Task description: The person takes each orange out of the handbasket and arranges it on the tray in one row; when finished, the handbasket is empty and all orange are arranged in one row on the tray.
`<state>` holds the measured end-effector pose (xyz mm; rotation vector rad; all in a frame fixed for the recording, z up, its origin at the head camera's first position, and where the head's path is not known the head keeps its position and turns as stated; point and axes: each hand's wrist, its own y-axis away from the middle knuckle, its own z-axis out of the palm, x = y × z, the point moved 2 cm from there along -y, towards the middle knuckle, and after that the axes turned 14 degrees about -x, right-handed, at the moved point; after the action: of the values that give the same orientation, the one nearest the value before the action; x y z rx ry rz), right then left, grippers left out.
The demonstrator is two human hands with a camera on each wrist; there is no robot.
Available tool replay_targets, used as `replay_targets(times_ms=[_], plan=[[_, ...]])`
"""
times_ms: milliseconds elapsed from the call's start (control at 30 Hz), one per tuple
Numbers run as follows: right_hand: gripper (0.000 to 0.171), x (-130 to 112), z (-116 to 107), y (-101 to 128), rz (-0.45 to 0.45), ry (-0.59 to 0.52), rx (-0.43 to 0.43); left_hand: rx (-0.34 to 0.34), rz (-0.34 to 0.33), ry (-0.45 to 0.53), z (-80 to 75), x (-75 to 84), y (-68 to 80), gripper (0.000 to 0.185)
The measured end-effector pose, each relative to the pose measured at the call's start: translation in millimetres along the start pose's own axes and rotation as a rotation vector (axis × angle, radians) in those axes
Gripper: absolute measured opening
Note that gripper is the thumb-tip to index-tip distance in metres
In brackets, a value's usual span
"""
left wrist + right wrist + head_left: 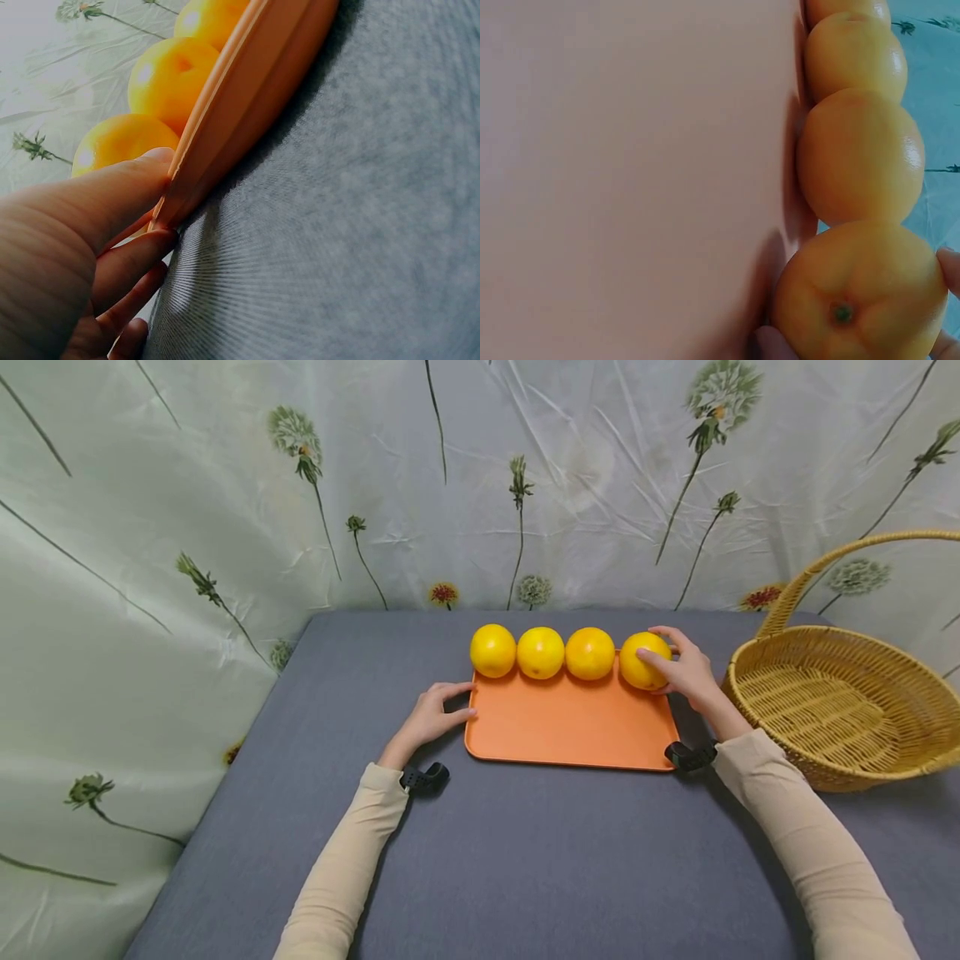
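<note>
An orange tray (pixel 570 718) lies on the table, with several yellow-orange oranges in a row along its far side. My right hand (pixel 684 672) grips the rightmost orange (pixel 643 662), fingers and thumb on opposite sides of it. In the right wrist view this orange (pixel 855 300) shows its green stem end, close to the neighbouring orange (pixel 861 157). At the tray's left end, my left hand (pixel 431 718) pinches the rim. The left wrist view shows the thumb (pixel 112 187) against the rim of the tray (pixel 247 97), with other fingers below.
A wicker basket (pixel 847 777) with a tall handle stands right of the tray, beside my right forearm. The grey tablecloth (pixel 570 860) covers the table, and a flower-printed curtain (pixel 480 485) hangs behind it. Each wrist wears a black strap.
</note>
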<state>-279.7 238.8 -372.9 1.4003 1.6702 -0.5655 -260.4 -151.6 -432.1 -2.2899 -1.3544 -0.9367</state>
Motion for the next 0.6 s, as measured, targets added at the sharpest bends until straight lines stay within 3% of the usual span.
replay_targets(times_ms=[300,500,600], plan=[[0.072,-4,0,-5,0.031,0.066,-0.039,-0.002,-0.008,0.005,-0.7,0.1,-0.5,0.051],[0.079,-3,-7,-4,0.026,0.107,-0.2,-0.003,-0.007,-0.001,-0.7,0.3,-0.6,0.051],[0.084,-4,-11,-1,0.006,0.137,-0.241,-0.005,-0.011,0.001,-0.7,0.1,-0.6,0.051]])
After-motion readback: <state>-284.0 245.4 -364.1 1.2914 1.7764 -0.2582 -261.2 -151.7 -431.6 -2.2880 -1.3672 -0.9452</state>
